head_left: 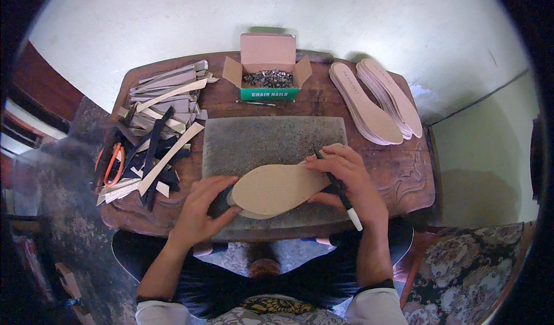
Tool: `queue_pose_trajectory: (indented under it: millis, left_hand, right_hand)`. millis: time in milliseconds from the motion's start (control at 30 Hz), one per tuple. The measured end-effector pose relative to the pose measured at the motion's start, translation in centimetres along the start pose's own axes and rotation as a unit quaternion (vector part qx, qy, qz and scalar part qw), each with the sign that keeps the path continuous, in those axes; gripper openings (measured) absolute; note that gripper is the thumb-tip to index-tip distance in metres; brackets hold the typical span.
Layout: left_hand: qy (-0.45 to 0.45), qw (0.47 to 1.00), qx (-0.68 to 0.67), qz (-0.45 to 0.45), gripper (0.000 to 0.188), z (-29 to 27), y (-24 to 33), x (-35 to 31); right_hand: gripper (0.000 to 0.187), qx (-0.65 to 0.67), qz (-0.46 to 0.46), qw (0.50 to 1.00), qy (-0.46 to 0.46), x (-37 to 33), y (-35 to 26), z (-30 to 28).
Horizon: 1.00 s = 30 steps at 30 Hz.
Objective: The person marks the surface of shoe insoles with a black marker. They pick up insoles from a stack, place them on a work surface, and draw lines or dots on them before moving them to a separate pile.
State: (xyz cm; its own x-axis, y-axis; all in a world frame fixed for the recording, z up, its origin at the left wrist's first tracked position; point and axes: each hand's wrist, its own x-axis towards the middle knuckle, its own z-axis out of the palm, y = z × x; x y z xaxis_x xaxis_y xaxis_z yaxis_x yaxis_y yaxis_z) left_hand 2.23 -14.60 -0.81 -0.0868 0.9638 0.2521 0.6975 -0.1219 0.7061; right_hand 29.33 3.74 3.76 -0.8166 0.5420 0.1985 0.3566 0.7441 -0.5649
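Note:
A tan shoe insole (280,189) lies level between my two hands, over the near part of a grey speckled slab (271,137). Its broad end points left, and the edge of another layer peeks out beneath it there. My left hand (202,209) pinches that broad end, thumb near me and fingers on the far side. My right hand (353,178) grips the narrow end with the thumb on the near edge. Tucked across the same hand is a black marker (352,216) with a white end pointing toward me.
An open green box (268,94) of nails stands at the back, a thin metal tool (257,103) before it. Two stacks of insoles (369,114) lie back right. Offcut strips (170,88) and an orange-handled tool (115,166) crowd the left of the carved wooden table (398,178).

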Motion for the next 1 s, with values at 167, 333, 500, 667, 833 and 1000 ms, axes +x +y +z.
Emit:
queue_pose_trajectory:
  millis: [167, 333, 500, 667, 833, 1000]
  left_hand:
    - [0.011, 0.989, -0.14, -0.043, 0.046, -0.4, -1.0, -0.3]
    - [-0.108, 0.904, -0.357, -0.21, 0.028, -2.3, 1.5, -0.2]
    - [-0.045, 0.828, -0.497, -0.257, 0.03, 0.1, 4.1, -1.1]
    - [-0.014, 0.8, -0.546, -0.248, 0.036, 3.1, 7.0, -0.3]
    - [-0.081, 0.835, -0.493, -0.231, 0.036, 4.4, 6.9, 1.5]
    - [-0.029, 0.828, -0.532, -0.178, 0.037, 4.0, 6.4, 9.2]
  right_hand:
    - [0.06, 0.005, -0.054, 0.998, 0.004, 0.0, -2.4, -1.6]
    - [0.063, -0.014, -0.066, 0.998, -0.006, 0.2, -3.3, -2.1]
    - [0.059, 0.186, 0.04, 0.965, 0.178, -0.4, -2.6, -0.1]
    - [0.055, 0.434, 0.177, 0.862, 0.195, -2.4, -4.5, 2.0]
    - [0.044, 0.444, 0.15, 0.87, 0.153, -3.4, -4.2, 1.6]
    - [0.039, 0.381, 0.132, 0.903, 0.146, -4.9, -3.2, -0.6]
